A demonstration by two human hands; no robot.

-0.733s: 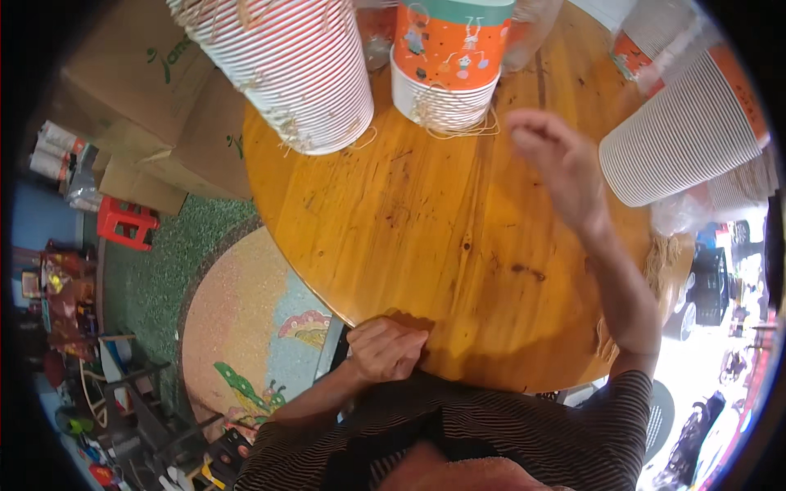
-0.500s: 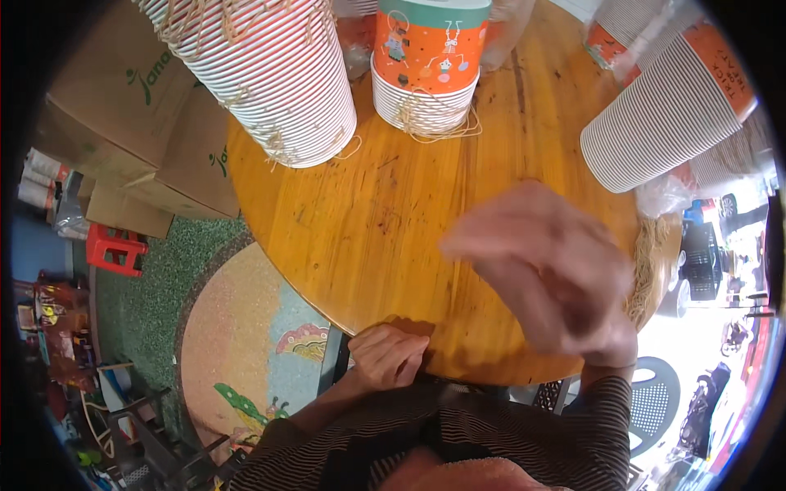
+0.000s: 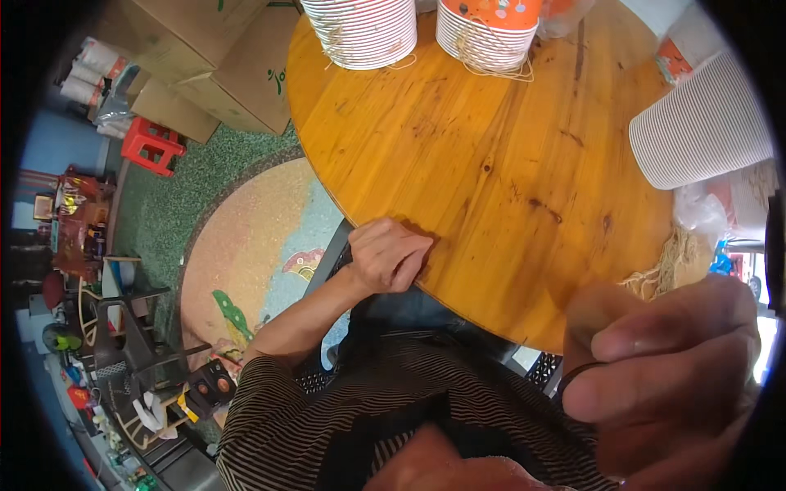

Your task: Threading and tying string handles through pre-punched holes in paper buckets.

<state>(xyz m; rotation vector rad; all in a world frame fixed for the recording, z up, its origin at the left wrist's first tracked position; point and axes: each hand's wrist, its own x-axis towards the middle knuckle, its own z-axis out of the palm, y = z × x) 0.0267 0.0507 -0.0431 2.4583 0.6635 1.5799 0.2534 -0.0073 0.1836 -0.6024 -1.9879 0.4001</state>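
My left hand [image 3: 383,255] rests at the near left edge of the round wooden table [image 3: 458,155], its fingers curled and no object showing in them. Large and close at the lower right, my right hand [image 3: 667,368] has its fingers bent and pressed together. A thin dark curve shows by its fingertips, too unclear to name. Beyond this hand, a bundle of tan strings [image 3: 673,260] hangs over the table's right side. A stack of white paper buckets [image 3: 360,31] stands at the far left of the table, beside an orange-topped stack [image 3: 490,42] with string around it.
On the right lies a tilted stack of white buckets [image 3: 704,123], with clear plastic wrap [image 3: 700,211] below it. Cardboard boxes [image 3: 233,90] stand on the floor to the left, near a red stool [image 3: 153,146]. Dark chairs [image 3: 131,327] sit farther down the left.
My right hand has come off the tabletop, down and right toward the camera, its fingers now bent inward. The view has shifted, and my left hand stays at the table edge.
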